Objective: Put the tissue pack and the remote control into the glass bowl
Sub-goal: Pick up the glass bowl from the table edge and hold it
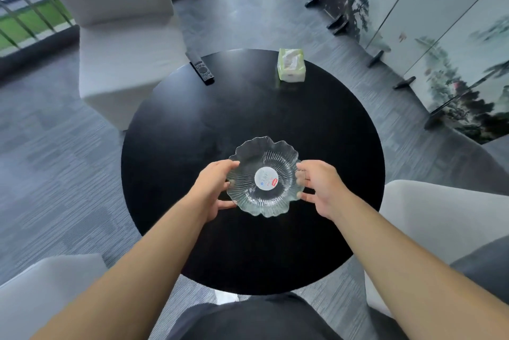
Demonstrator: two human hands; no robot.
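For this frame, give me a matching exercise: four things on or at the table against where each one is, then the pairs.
Things:
1. glass bowl
2. tissue pack
3. remote control
4. left hand

Places:
A. far edge of the table, right side
B. held between both hands
C. far edge, left side
D. on the bowl's left rim

Pairs: 1-B, 2-A, 3-C, 4-D. The right hand grips the opposite rim.

A clear ruffled glass bowl [265, 177] sits near; green tissue pack [291, 65] and black remote control [201, 68] lie far back, apart.
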